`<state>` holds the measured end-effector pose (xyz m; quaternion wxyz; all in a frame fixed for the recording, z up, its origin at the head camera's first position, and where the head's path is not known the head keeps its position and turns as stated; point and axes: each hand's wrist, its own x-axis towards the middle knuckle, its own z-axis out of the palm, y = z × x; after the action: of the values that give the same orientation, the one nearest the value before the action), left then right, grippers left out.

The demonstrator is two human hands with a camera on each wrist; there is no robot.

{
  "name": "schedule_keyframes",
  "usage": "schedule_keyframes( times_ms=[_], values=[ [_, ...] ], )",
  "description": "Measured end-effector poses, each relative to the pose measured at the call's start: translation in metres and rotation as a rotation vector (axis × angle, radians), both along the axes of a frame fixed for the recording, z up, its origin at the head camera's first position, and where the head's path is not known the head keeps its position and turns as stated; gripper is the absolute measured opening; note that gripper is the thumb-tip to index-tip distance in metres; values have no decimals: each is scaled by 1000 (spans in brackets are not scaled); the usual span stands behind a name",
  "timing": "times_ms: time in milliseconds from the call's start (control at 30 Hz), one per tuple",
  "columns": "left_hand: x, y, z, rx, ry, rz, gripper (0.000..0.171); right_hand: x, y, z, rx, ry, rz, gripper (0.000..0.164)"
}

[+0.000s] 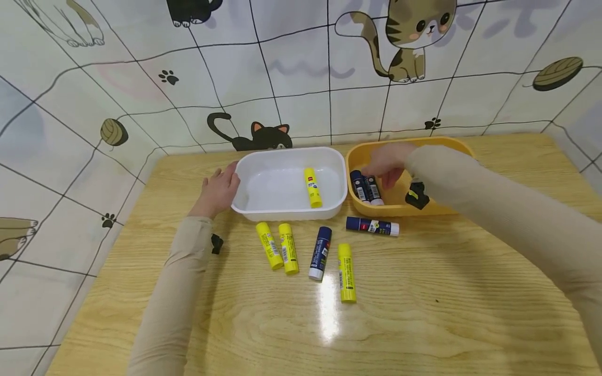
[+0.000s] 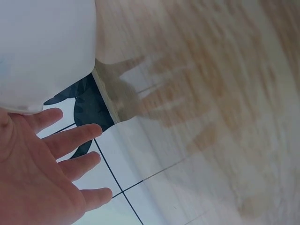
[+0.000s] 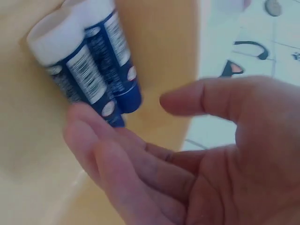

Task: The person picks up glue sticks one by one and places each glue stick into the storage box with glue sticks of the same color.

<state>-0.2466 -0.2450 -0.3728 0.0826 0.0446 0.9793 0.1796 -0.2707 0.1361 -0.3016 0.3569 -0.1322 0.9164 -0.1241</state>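
My left hand (image 1: 220,189) touches the left end of the white box (image 1: 282,215), its fingers loosely spread in the left wrist view. A yellow glue stick (image 1: 312,189) lies in that box. Inside the orange box (image 1: 395,211), my right hand (image 1: 389,160) is beside two navy glue sticks with white ends, one (image 3: 84,70) partly overlapping the other (image 3: 110,51). The right wrist view shows a gap between thumb and curved fingers, and no stick is held there. The fingertips are close to the nearer stick; whether they touch it is hard to tell.
On the wooden table (image 1: 263,334) in front of the boxes lie three yellow glue sticks, one (image 1: 347,272) nearest me, and two navy ones, one (image 1: 320,254) pointing toward me and another (image 1: 372,226) sideways by the orange box. A cat-patterned backdrop (image 1: 301,68) rises behind.
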Motion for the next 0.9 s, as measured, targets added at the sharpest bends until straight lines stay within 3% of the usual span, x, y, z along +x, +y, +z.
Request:
schedule_keyframes(
  times_ms=[500, 900],
  values=[
    [1, -1, 0, -3, -1, 1, 56, 52, -8, 31, -23, 279, 174, 27],
    [5, 3, 3, 11, 8, 5, 54, 99, -4, 22, -90, 486, 186, 15]
  ],
)
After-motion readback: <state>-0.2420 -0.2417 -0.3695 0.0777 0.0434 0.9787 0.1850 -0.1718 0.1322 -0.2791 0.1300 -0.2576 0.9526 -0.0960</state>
